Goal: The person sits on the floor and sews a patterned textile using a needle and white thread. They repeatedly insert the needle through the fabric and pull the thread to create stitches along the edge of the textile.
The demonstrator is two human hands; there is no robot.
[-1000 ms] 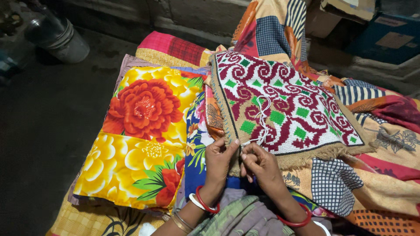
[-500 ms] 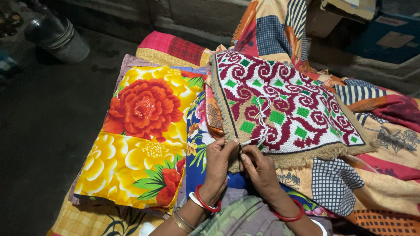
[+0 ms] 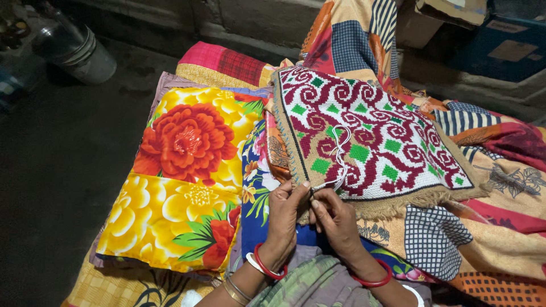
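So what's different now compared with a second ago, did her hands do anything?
Barely. The right hand has slid slightly down and toward the body, its red bangle moving with it, fingers pinched at the near edge of the embroidered mat. The left hand stayed put, pinching that same edge. The white thread lying on the mat, and the flowered cloth, look unchanged.
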